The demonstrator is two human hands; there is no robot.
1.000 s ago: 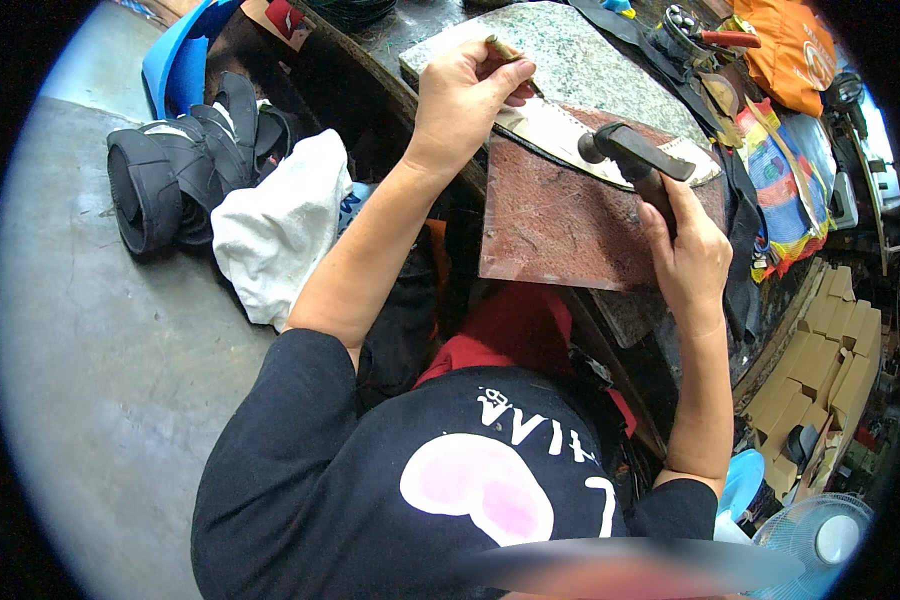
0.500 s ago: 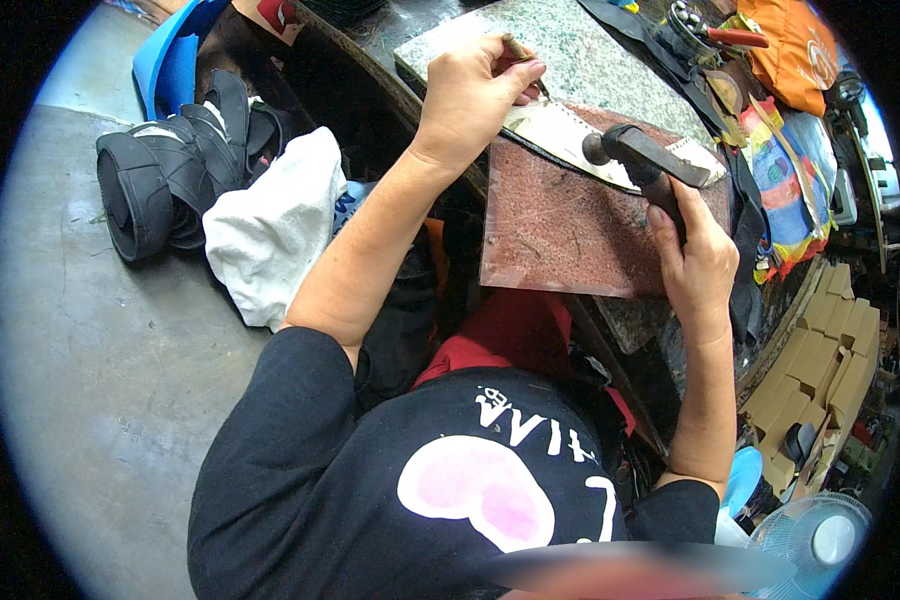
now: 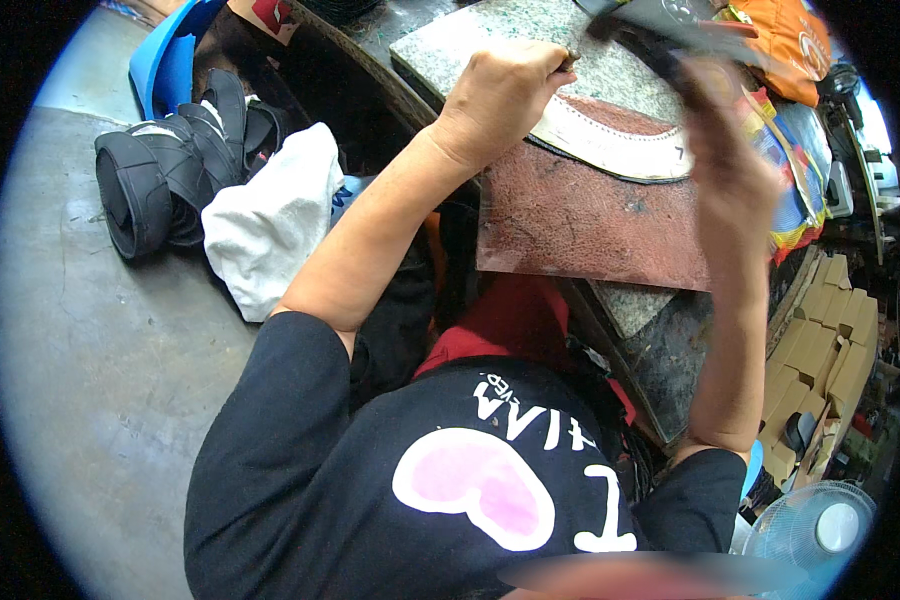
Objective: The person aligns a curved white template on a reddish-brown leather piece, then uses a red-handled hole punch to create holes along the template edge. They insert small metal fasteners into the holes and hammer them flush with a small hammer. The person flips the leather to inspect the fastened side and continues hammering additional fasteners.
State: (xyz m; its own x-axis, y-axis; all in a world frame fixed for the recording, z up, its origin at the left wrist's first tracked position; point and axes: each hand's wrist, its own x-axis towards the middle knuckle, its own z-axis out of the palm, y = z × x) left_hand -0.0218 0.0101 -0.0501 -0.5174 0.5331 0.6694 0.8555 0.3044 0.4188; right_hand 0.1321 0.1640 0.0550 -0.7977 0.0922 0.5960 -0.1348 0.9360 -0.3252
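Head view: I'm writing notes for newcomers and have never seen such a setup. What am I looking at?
There's no machine, just a person working bare-handed, seen from above by a wide fisheye camera worn on the head, which bends straight edges. The left hand grips a small tool, mostly hidden. The right hand holds a hammer, both blurred. Below, a curved white strip, dotted along its upper edge, lies on a reddish-brown board over a speckled stone slab.

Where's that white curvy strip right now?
In the head view, the white strip lies near the top, right of centre, on the reddish board, between the left hand and right hand.
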